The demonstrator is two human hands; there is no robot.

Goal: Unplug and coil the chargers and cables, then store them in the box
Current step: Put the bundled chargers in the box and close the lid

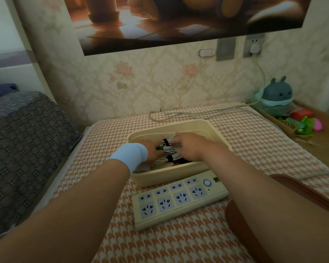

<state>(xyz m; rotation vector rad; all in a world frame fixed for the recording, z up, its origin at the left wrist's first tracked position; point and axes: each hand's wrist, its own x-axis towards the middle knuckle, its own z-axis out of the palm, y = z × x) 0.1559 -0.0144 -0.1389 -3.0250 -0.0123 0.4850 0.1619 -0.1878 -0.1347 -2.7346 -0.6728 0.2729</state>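
Observation:
A cream plastic box (213, 133) sits on the houndstooth-covered surface. Inside it lie coiled white cables (169, 149) bound with black straps, plus something black and red near the front wall. Both my hands are down inside the box. My left hand (152, 151), with a light blue wristband, has its fingers curled around the left end of the white coil, next to a small green piece. My right hand (188, 147) lies over the coil's right side, fingers bent onto the cables. A cream power strip (179, 200) with blue sockets lies in front of the box, nothing plugged in.
The strip's grey cord (198, 112) runs behind the box up to a white plug (254, 47) in a wall socket. A blue bunny toy (277, 92) and colourful toys stand on a wooden tray at right. A dark patterned cushion (27, 149) fills the left.

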